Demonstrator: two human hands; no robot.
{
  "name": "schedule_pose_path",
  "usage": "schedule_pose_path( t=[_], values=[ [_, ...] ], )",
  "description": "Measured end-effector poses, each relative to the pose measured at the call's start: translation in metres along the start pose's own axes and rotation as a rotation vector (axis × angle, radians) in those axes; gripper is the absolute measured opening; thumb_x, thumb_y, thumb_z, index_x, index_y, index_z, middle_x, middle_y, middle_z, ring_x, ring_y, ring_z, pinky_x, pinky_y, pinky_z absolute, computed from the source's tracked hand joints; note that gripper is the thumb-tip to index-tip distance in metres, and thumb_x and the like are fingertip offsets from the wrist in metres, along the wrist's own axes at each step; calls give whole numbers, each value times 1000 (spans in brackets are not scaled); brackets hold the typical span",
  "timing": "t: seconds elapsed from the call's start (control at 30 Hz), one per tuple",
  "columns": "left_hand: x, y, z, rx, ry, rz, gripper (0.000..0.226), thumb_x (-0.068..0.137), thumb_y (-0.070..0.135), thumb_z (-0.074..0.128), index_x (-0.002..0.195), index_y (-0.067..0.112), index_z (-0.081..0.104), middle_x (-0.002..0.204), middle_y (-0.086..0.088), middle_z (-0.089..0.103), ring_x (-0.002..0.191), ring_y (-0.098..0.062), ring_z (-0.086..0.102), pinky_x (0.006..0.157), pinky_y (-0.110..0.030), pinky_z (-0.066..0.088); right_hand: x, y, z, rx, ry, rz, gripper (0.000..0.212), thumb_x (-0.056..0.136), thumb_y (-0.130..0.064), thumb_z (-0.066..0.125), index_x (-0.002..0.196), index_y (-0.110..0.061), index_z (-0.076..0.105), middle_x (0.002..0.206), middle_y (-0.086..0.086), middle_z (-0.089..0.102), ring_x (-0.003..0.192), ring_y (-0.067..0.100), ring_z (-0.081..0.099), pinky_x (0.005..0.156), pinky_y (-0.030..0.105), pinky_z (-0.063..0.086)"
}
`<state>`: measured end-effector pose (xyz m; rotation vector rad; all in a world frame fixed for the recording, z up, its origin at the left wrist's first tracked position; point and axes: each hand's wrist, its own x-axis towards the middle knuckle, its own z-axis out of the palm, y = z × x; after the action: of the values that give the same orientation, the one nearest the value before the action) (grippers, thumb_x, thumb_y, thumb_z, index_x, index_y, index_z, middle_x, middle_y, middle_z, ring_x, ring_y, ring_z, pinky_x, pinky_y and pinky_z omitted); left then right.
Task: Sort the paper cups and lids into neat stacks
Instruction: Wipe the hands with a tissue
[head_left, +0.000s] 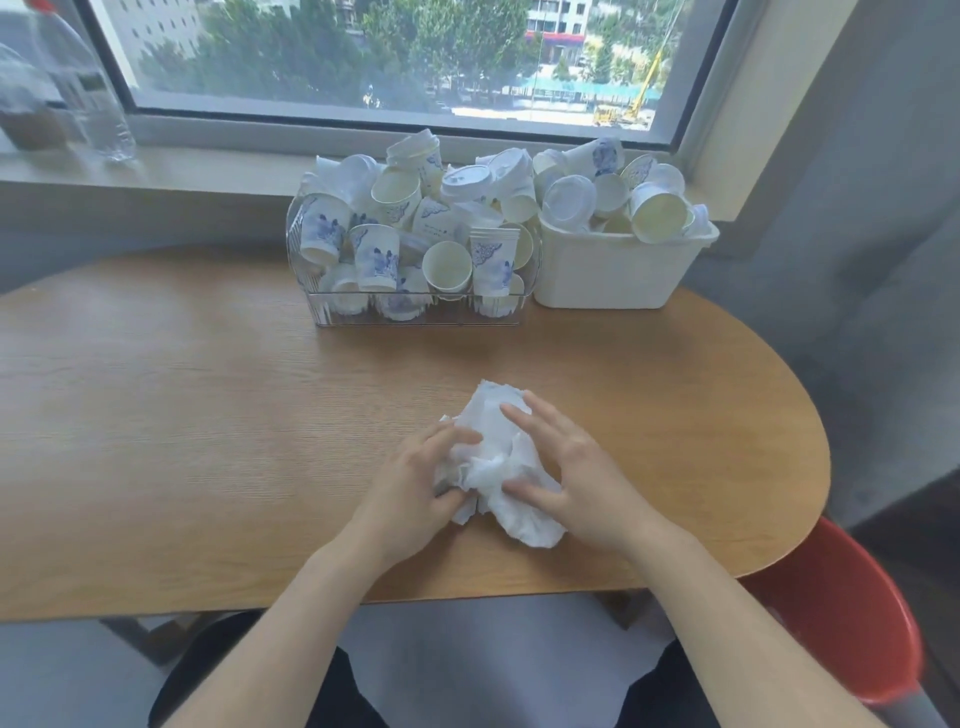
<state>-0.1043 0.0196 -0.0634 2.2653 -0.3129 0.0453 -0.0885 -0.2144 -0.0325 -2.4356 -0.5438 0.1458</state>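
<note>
Working near the front edge of the wooden counter (208, 415), we have both hands on a crumpled white tissue (498, 457). Our left hand (415, 483) grasps its left side, fingers curled into the folds, while our right hand (566, 467) lies over its right side with fingers nearly straight and spread, pressing rather than clutching.

Paper cups (447, 270) and lids (569, 200) sit jumbled, unsorted, in two containers at the back edge by the window sill: a clear bin (415, 312) and, touching its right side, a white bin (613, 275). Both are heaped above their rims (some cups tip on their sides, some nest together).

A broad bare stretch of counter lies between the tissue and the bins, and more to our left; the counter curves away on the right, beside a red stool (841, 613).

How many cups are buried under the heaps we cannot tell. A plastic bottle (83, 88) on the sill is blurred and cut off at the upper left corner.
</note>
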Motion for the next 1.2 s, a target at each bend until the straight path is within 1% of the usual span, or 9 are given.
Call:
schedule_pose_path(
  t=[0.17,0.3,0.4,0.53,0.73,0.9,1.0,1.13,1.2],
  values=[
    [-5,-8,-17,-94,-10,44,73,90,25,79,152,42,44,158,25,39,149,5,31,123,-33,32,33,1,16,-73,-114,-29,73,97,-49,67,157,-54,27,172,-20,11,158,9,14,127,41,19],
    [-10,-9,-18,-110,33,69,78,86,63,73,154,54,36,164,29,29,154,7,21,122,-32,24,40,1,29,-150,-38,-38,60,99,-54,61,154,-49,39,160,-20,41,151,6,31,123,43,24],
    [-10,-5,-7,-63,38,57,90,78,75,74,154,63,28,168,29,17,156,5,14,118,-28,21,41,-3,36,-115,81,-21,51,97,-49,63,147,-43,52,145,-20,57,139,7,44,117,40,31],
    [-4,-5,3,36,-5,34,102,78,59,84,155,66,18,172,24,6,159,-5,8,120,-32,20,34,-8,33,13,76,5,55,97,-46,65,149,-41,49,142,-15,60,134,8,47,118,41,34],
    [8,-1,6,8,-15,27,96,84,46,85,156,62,23,171,23,16,159,-4,14,124,-36,24,12,-10,16,245,-35,37,60,97,-42,70,152,-42,46,150,-23,53,140,-1,45,121,35,35],
    [11,15,14,-77,1,46,78,86,37,85,149,57,43,143,30,52,130,3,51,104,-26,43,-8,-7,2,519,-9,69,52,96,-35,74,144,-45,54,137,-22,63,129,-2,56,114,32,46],
    [12,28,23,-114,41,74,64,85,25,87,135,51,57,125,28,63,114,4,58,88,-14,43,-22,-2,-10,656,32,54,47,97,-31,74,137,-47,57,128,-12,70,119,8,67,100,27,55],
    [18,51,38,-225,35,52,60,85,20,87,131,47,60,117,23,67,106,0,63,83,-11,47,-45,8,-25,691,169,9,52,98,-40,70,145,-48,50,142,-19,59,125,9,65,99,27,56],
    [21,68,48,-287,19,41,59,86,18,86,129,49,61,110,22,70,99,-5,67,79,-17,51,-60,12,-32,664,251,-44,46,102,-48,60,147,-47,52,152,-22,50,139,5,52,109,28,50]
  ],
)
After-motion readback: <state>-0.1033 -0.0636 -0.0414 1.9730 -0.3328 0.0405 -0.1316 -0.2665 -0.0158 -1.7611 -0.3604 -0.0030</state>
